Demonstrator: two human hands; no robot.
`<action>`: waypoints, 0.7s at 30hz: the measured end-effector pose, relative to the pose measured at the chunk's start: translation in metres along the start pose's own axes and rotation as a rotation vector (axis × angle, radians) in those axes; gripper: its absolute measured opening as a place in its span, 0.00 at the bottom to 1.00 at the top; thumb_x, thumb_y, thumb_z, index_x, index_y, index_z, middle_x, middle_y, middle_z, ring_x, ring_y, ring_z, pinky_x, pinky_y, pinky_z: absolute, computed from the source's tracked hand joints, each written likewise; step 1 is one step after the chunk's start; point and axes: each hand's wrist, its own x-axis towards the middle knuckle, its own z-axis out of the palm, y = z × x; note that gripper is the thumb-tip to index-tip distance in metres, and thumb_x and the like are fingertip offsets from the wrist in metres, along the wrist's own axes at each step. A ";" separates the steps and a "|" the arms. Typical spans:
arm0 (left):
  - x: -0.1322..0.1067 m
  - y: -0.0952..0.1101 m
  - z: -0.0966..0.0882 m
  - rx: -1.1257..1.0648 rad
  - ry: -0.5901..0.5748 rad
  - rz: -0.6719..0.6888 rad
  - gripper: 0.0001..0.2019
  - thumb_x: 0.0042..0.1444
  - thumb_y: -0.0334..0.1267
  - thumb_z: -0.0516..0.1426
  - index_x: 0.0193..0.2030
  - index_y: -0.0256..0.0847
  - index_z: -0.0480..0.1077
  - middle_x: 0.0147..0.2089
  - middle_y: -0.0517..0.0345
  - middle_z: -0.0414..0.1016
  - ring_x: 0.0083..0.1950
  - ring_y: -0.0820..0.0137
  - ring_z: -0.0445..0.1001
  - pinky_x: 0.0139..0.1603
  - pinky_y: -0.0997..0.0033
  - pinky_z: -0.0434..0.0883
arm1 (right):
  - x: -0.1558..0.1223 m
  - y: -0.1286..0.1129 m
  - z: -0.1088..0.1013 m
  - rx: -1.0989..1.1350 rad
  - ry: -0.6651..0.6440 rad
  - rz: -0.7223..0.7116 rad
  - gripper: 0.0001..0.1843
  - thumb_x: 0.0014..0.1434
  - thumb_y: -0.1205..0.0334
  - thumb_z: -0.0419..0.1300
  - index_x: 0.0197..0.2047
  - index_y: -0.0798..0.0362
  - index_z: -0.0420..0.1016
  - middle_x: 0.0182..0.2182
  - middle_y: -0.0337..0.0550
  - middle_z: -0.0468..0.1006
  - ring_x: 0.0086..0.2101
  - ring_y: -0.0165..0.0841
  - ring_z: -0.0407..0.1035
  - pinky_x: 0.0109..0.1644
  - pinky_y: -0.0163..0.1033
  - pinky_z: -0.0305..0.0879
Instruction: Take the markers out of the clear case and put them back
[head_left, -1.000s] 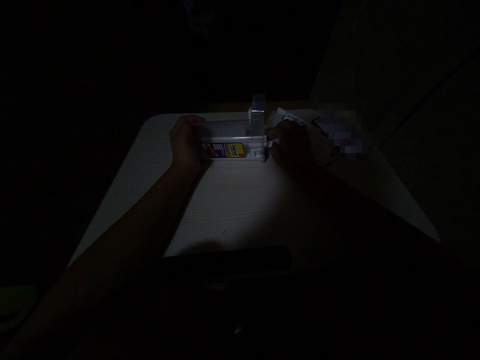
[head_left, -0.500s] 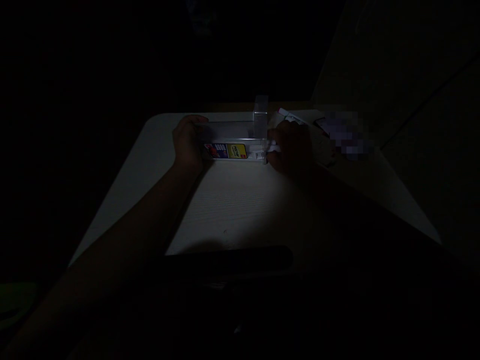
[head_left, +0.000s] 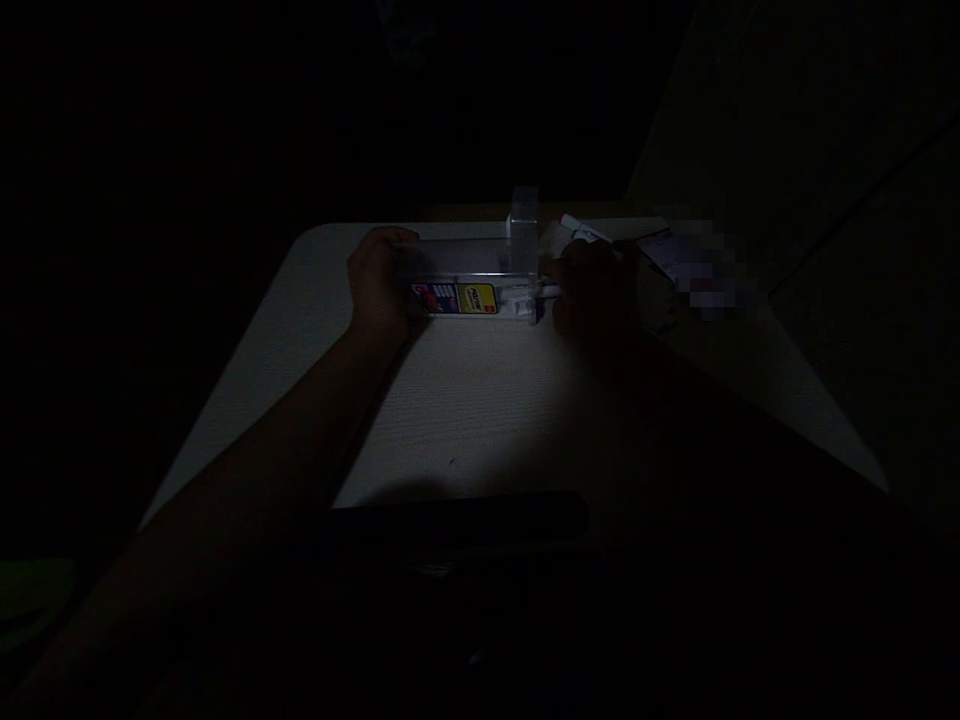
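The scene is very dark. A long clear plastic box (head_left: 472, 275) with a yellow and red label lies on a pale table (head_left: 465, 400), its end flap standing up. My left hand (head_left: 375, 285) wraps round the box's left end. At the open right end my right hand (head_left: 592, 290) is closed on a thin white stick-like object (head_left: 549, 291) that pokes into the box.
Behind my right hand lie a white marker-like object (head_left: 581, 228) and some papers or packets (head_left: 660, 255). A dark bar (head_left: 457, 520) runs along the table's near edge. Everything round the table is black.
My right hand has drawn back a little to the right from the box's end, and the white stick shows between hand and box. The left hand holds still.
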 end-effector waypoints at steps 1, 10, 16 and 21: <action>0.000 0.000 0.000 0.004 -0.003 -0.001 0.04 0.48 0.37 0.56 0.29 0.40 0.67 0.30 0.56 0.67 0.29 0.71 0.64 0.31 0.70 0.61 | 0.000 -0.002 0.000 -0.001 -0.018 -0.026 0.19 0.62 0.72 0.50 0.51 0.55 0.77 0.53 0.52 0.78 0.55 0.47 0.69 0.65 0.63 0.55; -0.002 0.004 0.001 0.029 0.011 -0.010 0.04 0.47 0.37 0.55 0.29 0.39 0.68 0.31 0.55 0.67 0.31 0.70 0.64 0.33 0.69 0.61 | -0.001 0.000 0.002 -0.028 -0.022 -0.005 0.20 0.63 0.72 0.49 0.53 0.55 0.75 0.50 0.55 0.79 0.53 0.48 0.71 0.63 0.63 0.59; -0.003 0.004 0.001 0.012 0.024 0.006 0.03 0.45 0.37 0.56 0.28 0.40 0.68 0.30 0.54 0.69 0.32 0.69 0.65 0.33 0.69 0.63 | 0.003 -0.001 0.005 -0.018 -0.138 -0.108 0.19 0.63 0.73 0.49 0.52 0.55 0.75 0.49 0.55 0.80 0.49 0.46 0.75 0.57 0.57 0.67; -0.004 0.004 0.001 0.039 0.032 0.002 0.04 0.46 0.37 0.55 0.28 0.41 0.68 0.30 0.54 0.69 0.32 0.68 0.66 0.33 0.68 0.63 | 0.004 0.004 -0.005 -0.011 -0.133 0.029 0.20 0.65 0.72 0.49 0.56 0.56 0.73 0.50 0.59 0.79 0.45 0.46 0.76 0.49 0.53 0.68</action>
